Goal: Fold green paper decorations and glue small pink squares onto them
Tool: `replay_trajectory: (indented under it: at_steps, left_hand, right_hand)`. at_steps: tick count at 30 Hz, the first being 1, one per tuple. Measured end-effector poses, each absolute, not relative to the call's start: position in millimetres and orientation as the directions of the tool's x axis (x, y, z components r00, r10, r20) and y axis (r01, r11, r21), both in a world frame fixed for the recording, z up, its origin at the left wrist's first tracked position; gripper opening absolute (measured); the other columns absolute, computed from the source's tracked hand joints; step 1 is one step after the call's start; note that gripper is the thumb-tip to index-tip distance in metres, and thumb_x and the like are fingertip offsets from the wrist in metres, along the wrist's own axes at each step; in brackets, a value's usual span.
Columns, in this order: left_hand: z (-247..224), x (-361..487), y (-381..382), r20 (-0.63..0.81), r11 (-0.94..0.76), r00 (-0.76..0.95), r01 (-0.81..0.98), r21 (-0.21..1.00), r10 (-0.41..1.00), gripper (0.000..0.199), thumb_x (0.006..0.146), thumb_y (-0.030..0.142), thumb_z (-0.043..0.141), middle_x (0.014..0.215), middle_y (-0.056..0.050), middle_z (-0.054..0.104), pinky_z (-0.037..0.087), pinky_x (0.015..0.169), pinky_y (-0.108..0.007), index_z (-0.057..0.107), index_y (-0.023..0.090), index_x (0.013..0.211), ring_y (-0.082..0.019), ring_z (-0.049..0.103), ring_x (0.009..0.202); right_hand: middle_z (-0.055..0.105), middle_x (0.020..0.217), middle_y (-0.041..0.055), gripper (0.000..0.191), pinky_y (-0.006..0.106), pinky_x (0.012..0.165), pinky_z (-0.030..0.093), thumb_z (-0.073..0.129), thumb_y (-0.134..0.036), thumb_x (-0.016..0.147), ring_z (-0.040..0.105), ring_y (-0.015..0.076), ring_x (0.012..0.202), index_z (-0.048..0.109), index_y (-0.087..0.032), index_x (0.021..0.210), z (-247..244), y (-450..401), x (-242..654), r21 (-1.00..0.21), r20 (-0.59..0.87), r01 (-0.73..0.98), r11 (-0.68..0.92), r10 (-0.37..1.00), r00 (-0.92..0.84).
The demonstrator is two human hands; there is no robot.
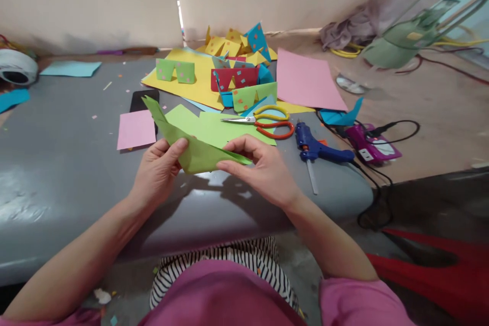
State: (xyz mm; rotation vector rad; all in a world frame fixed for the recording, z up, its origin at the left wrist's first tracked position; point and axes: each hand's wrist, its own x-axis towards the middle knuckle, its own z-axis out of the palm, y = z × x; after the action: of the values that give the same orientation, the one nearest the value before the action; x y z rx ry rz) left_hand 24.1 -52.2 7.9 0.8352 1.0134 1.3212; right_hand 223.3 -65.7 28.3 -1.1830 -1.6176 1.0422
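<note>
A folded piece of light green paper [202,155] is held up between both hands above the table's near edge. My left hand [162,165] pinches its left part, thumb on top. At the right end, my right hand [260,165] grips the paper between thumb and fingers. Just beyond lie more light green sheets [217,125], flat on the table. Scissors [254,119] with one yellow and one red handle rest on them, blades slightly apart. A pink paper square [136,130] sits left of my left hand, partly over a dark phone-like object [144,99].
Folded paper pieces with dots [235,79] stand on yellow paper [153,79] at the back. A pink sheet [309,79] lies beside them. On the right are a blue glue gun [317,145], a purple power strip [370,145] with cables, and a green fan-like device [397,43].
</note>
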Motion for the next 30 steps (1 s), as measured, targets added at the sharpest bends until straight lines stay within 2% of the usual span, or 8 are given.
replay_trajectory:
  at_steps: [7,12,18,22,30]
  left_hand:
    - [5,23,-50,-0.143,0.124,-0.024,-0.374,0.919,0.989,0.029,0.071,0.042,0.085,0.093,-0.001,0.079,0.054,0.071,-0.023,0.075,0.023,0.090,-0.014,0.071,0.083]
    - [7,21,-50,-0.097,0.087,-0.012,-0.334,0.939,0.995,0.030,0.074,0.042,0.083,0.098,-0.003,0.079,0.057,0.080,-0.030,0.076,0.023,0.095,-0.018,0.072,0.090]
    - [8,13,-42,-0.031,0.032,0.009,-0.334,0.942,0.999,0.025,0.076,0.041,0.082,0.091,-0.002,0.078,0.056,0.078,-0.029,0.078,0.023,0.093,-0.016,0.070,0.084]
    - [11,10,-38,-0.025,0.032,0.031,-0.263,0.964,0.999,0.027,0.074,0.043,0.082,0.088,-0.002,0.077,0.054,0.073,-0.028,0.078,0.020,0.088,-0.015,0.067,0.078]
    - [18,4,-35,-0.015,0.025,0.059,-0.169,0.985,0.998,0.028,0.071,0.045,0.082,0.075,-0.001,0.071,0.046,0.063,-0.027,0.076,0.019,0.080,-0.013,0.059,0.067]
  right_hand:
    - [0.073,0.084,0.0000,0.020,0.026,0.067,0.047,0.077,-0.036,0.079,0.063,0.0140,0.074,0.071,-0.020,0.089,23,-60,223,-0.955,0.136,0.240,0.177,0.975,-0.178]
    - [0.069,0.074,-0.0011,0.022,0.025,0.056,0.039,0.077,-0.040,0.079,0.053,0.0110,0.061,0.071,-0.019,0.079,22,-57,226,-0.934,0.092,0.327,0.142,0.982,-0.166]
    - [0.067,0.068,-0.0017,0.024,0.025,0.055,0.038,0.074,-0.043,0.083,0.054,0.0116,0.059,0.071,-0.020,0.077,20,-55,231,-0.899,0.102,0.403,0.171,0.977,-0.188]
    - [0.066,0.064,-0.0018,0.027,0.026,0.055,0.038,0.068,-0.044,0.087,0.055,0.0126,0.057,0.069,-0.021,0.074,21,-55,229,-0.843,0.080,0.495,0.211,0.959,-0.273]
    - [0.065,0.057,-0.0014,0.035,0.027,0.054,0.035,0.059,-0.044,0.094,0.053,0.0138,0.051,0.061,-0.023,0.065,25,-64,229,-0.631,0.112,0.701,0.333,0.933,-0.343]
